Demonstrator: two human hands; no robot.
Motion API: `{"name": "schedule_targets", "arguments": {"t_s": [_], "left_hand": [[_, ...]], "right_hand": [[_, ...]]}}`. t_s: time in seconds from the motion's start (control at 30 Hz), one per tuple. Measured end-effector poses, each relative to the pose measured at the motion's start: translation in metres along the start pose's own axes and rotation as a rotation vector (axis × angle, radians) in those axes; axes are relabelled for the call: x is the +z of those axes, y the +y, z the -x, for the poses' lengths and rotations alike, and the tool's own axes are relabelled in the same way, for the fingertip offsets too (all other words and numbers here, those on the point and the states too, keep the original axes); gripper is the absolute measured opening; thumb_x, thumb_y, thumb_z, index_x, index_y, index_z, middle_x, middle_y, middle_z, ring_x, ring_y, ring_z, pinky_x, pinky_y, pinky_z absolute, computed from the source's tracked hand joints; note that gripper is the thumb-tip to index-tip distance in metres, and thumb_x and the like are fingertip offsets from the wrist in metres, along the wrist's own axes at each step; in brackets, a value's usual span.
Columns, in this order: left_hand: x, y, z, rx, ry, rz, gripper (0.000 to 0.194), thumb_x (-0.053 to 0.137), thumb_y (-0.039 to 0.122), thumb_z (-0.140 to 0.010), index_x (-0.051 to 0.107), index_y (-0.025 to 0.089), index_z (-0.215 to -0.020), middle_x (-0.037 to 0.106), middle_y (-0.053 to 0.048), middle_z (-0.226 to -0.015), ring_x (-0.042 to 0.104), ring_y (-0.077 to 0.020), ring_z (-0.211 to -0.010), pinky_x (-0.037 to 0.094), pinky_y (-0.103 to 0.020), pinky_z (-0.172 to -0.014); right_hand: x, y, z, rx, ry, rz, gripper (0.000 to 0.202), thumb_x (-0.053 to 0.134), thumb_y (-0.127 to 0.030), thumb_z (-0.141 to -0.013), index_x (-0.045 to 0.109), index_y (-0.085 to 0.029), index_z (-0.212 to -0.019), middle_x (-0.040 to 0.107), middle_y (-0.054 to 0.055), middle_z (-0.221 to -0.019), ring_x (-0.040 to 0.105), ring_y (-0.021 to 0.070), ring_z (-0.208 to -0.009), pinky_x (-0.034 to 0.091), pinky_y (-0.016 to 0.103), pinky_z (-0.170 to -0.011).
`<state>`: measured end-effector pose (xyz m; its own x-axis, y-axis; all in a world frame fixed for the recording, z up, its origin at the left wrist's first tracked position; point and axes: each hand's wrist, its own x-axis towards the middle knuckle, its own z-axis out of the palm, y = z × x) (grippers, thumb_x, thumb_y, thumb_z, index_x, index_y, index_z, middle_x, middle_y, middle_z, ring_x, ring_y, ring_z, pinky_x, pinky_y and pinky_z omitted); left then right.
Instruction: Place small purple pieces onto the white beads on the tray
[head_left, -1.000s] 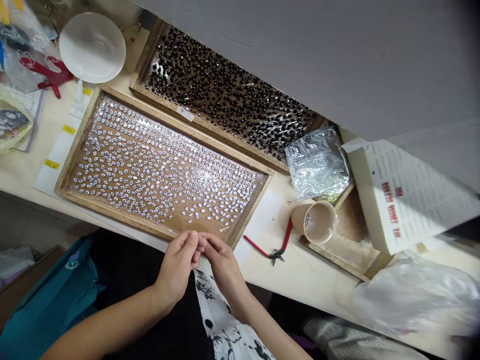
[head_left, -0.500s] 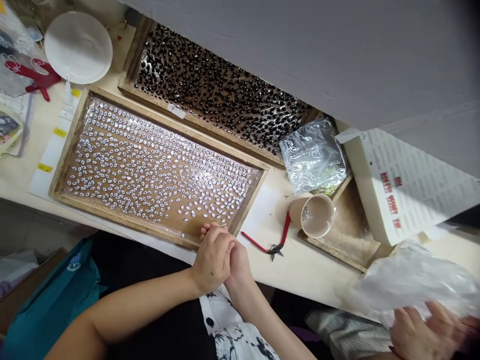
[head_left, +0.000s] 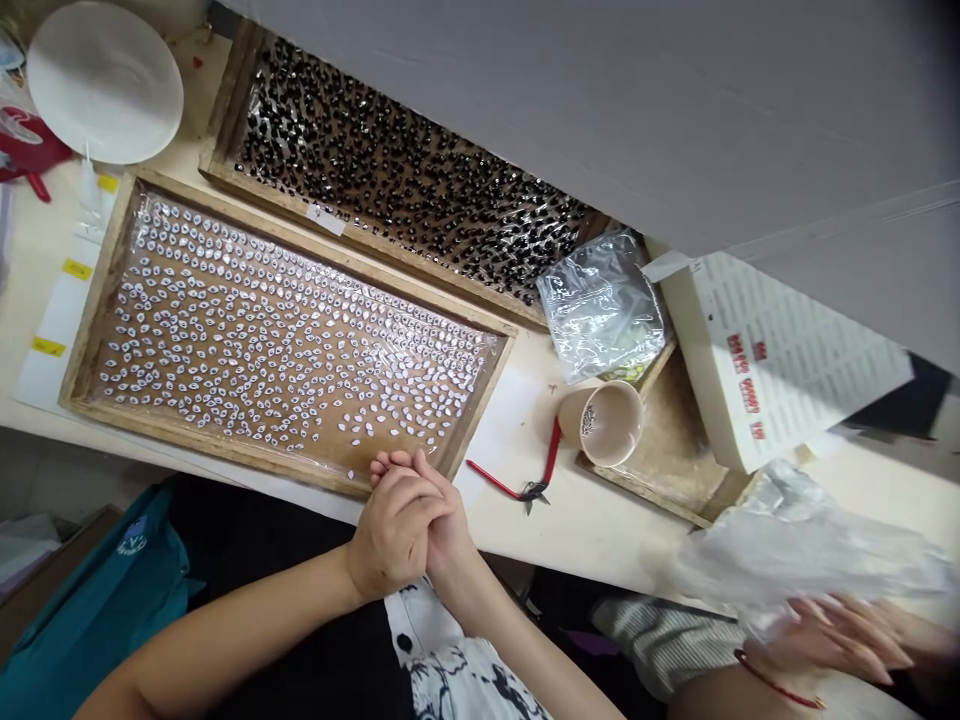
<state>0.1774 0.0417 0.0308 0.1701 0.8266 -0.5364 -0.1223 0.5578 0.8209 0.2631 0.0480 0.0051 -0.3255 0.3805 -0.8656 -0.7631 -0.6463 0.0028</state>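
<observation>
My left hand (head_left: 391, 535) is clasped over my right hand (head_left: 450, 525) at the front edge of a wooden tray (head_left: 202, 437), with the fingers of both wrapped together. No object shows between them; the palms are hidden. Rows and loose clusters of small white drop-shaped pieces with dark centres (head_left: 255, 335) cover the tray. Near its lower right corner, a few paler pieces lie just beyond my fingertips. Red-handled cutters (head_left: 534, 492) rest open on the table to the right of my hands.
Behind stands a second tray (head_left: 217, 150) of black pieces. A cup (head_left: 611, 425), a clear bag (head_left: 604, 305) and a white box (head_left: 750, 370) are to the right. Another person's hand (head_left: 840, 640) is by a plastic bag (head_left: 810, 550). A white plate (head_left: 105, 85) sits upper left.
The view has shifted, so the trays and table appear further left. My hands stay clasped, with the fingers slightly rearranged. The other person's hand has turned beside the plastic bag.
</observation>
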Motion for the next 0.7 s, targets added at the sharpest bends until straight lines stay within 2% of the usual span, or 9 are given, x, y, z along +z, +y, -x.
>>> {"name": "schedule_targets", "arguments": {"t_s": [0.17,0.27,0.4,0.57,0.63,0.7], "left_hand": [[-0.002,-0.007,-0.002,0.318,-0.070,-0.323,0.031,0.044,0.014,-0.082,0.069,0.022,-0.098,0.064,-0.010,-0.094,0.053,-0.0264,-0.094,0.043,-0.046,-0.086],[-0.009,-0.011,-0.002,0.382,-0.084,-0.353,0.037,0.040,0.012,-0.083,0.063,0.019,-0.112,0.064,-0.011,-0.105,0.054,-0.0254,-0.103,0.043,-0.045,-0.092],[-0.015,-0.012,0.000,0.419,-0.072,-0.440,0.046,0.029,0.009,-0.087,0.051,0.018,-0.126,0.056,-0.012,-0.124,0.049,-0.0215,-0.118,0.039,-0.041,-0.100],[-0.011,-0.010,-0.005,0.575,-0.085,-0.452,0.046,0.034,0.006,-0.084,0.053,0.016,-0.124,0.061,-0.012,-0.116,0.050,-0.0229,-0.116,0.041,-0.044,-0.098],[-0.008,-0.010,-0.007,0.592,-0.101,-0.458,0.045,0.037,0.006,-0.083,0.053,0.016,-0.124,0.062,-0.012,-0.116,0.049,-0.0241,-0.116,0.041,-0.046,-0.098],[-0.008,-0.010,-0.008,0.582,-0.119,-0.444,0.046,0.037,0.007,-0.083,0.053,0.017,-0.125,0.061,-0.012,-0.118,0.049,-0.0245,-0.118,0.041,-0.048,-0.098]], "right_hand": [[0.001,0.000,-0.002,0.028,0.022,0.005,0.016,0.064,-0.034,-0.079,0.066,-0.019,-0.080,0.065,0.000,-0.081,0.062,0.0116,-0.086,0.046,0.023,-0.090],[0.002,-0.002,0.000,-0.017,0.069,0.031,0.013,0.064,-0.030,-0.078,0.067,-0.018,-0.079,0.066,0.001,-0.082,0.063,0.0128,-0.086,0.046,0.024,-0.092],[0.000,-0.006,0.002,-0.094,0.114,0.080,0.014,0.063,-0.031,-0.079,0.068,-0.018,-0.078,0.067,0.004,-0.084,0.063,0.0150,-0.086,0.048,0.027,-0.090],[-0.003,-0.006,-0.002,-0.062,0.054,0.065,0.015,0.063,-0.036,-0.079,0.067,-0.021,-0.078,0.066,0.001,-0.082,0.062,0.0131,-0.086,0.048,0.025,-0.090],[-0.003,-0.005,-0.003,-0.067,0.055,0.075,0.015,0.062,-0.036,-0.079,0.066,-0.021,-0.077,0.065,0.001,-0.080,0.063,0.0137,-0.085,0.049,0.027,-0.089],[-0.003,-0.004,-0.003,-0.144,0.065,0.168,0.015,0.062,-0.036,-0.078,0.065,-0.022,-0.076,0.065,0.002,-0.079,0.063,0.0164,-0.084,0.051,0.032,-0.086]]}}
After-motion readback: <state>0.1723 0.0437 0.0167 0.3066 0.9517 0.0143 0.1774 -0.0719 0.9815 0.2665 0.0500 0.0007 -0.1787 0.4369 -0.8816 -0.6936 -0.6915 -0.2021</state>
